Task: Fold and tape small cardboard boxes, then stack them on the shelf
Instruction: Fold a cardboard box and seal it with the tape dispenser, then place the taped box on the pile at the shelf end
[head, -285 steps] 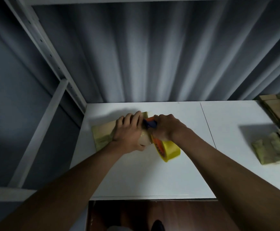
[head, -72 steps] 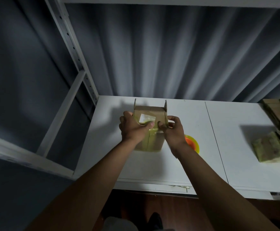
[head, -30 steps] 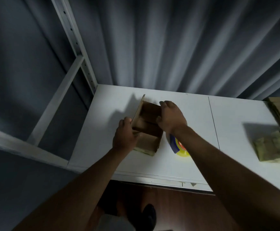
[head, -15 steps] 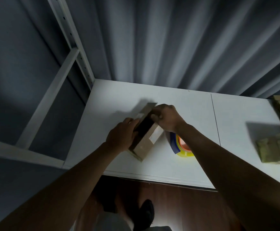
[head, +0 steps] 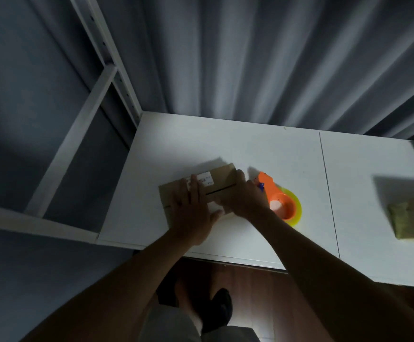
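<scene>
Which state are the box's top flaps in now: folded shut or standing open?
Folded shut: the box flaps lie flat, a dark seam between them, with both hands pressing down.

Single head-worn view, wide-angle, looking forward and steeply down onto a white table (head: 238, 144) from close above. Both forearms enter from 6 o'clock. A grey curtain (head: 250, 58) fills 12 o'clock; wood floor (head: 262, 292) shows at the bottom edge.
</scene>
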